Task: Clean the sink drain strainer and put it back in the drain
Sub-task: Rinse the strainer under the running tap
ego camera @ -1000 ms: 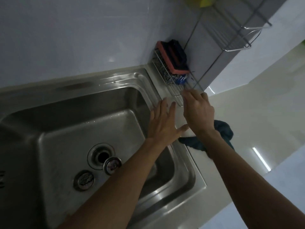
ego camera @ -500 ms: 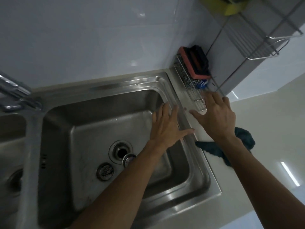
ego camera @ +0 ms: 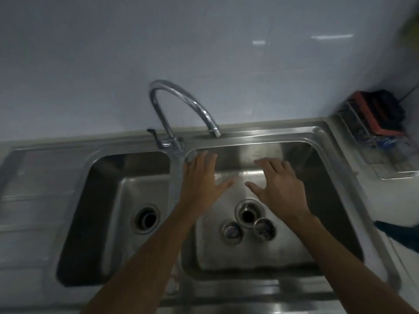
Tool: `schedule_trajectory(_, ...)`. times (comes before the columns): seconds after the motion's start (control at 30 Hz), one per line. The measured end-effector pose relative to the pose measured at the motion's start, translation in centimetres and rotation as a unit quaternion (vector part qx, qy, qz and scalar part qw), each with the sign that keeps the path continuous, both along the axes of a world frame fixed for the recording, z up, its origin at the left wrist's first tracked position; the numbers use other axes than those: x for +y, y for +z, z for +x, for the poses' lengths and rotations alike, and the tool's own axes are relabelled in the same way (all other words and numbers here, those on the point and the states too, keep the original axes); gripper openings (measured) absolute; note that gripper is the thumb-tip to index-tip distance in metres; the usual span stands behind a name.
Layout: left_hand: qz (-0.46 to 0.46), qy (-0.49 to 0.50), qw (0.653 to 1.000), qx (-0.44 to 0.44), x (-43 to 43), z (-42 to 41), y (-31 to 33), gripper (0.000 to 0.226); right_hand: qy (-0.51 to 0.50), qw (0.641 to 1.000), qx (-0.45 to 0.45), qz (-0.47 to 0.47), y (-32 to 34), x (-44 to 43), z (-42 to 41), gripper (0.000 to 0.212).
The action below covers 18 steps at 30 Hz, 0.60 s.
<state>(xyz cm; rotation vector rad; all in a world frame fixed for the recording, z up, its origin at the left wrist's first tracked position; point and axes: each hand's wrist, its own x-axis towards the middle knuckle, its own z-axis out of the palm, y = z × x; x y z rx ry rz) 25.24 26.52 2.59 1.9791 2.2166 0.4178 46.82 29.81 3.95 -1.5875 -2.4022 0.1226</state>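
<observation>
Two round metal strainers lie on the floor of the right basin: one strainer [ego camera: 232, 231] left of the open drain [ego camera: 249, 214], the other strainer [ego camera: 264, 228] just right of it and touching its rim. My left hand [ego camera: 199, 177] hovers over the basin's back left corner, palm down, fingers spread, holding nothing. My right hand [ego camera: 280, 186] hovers above and just behind the drain, also spread and holding nothing. Both hands are apart from the strainers.
A curved chrome faucet [ego camera: 181, 105] arches over the right basin's back rim [ego camera: 272, 132]. The left basin has its own open drain [ego camera: 147, 219]. A wire rack with sponges [ego camera: 376, 118] stands at the back right. A dark cloth [ego camera: 399, 234] lies on the right counter.
The view has swung left, bringing the faucet and left basin into sight. Both hands have moved from the sponge rack at the right rim to over the right basin.
</observation>
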Motion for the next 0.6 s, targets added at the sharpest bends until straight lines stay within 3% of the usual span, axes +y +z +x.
schedule_trajectory(0.17, 0.042, 0.039, 0.997, 0.054, -2.9, -8.2, 0.0, 0.087, 0.024, 0.998, -0.003, -0.051, -2.9, -2.2, -4.9, 0.060)
schedule_trajectory(0.3, 0.046, 0.108, 0.993, 0.008, -2.9, -11.3, -1.2, 0.078, 0.032, 0.995, 0.004, -0.091, -5.5, -3.9, -6.3, 0.068)
schedule_trajectory(0.43, 0.041, 0.148, 0.988, -0.008, -1.3, -12.1, -1.5, 0.093, 0.061, 0.981, -0.053, -0.178, -9.0, -5.0, -6.4, 0.081)
schedule_trajectory(0.6, 0.103, 0.084, 0.989, 0.071, 0.0, -11.5, -1.3, 0.095, 0.057, 0.944, -0.168, -0.280, -13.0, -6.7, -6.7, 0.090)
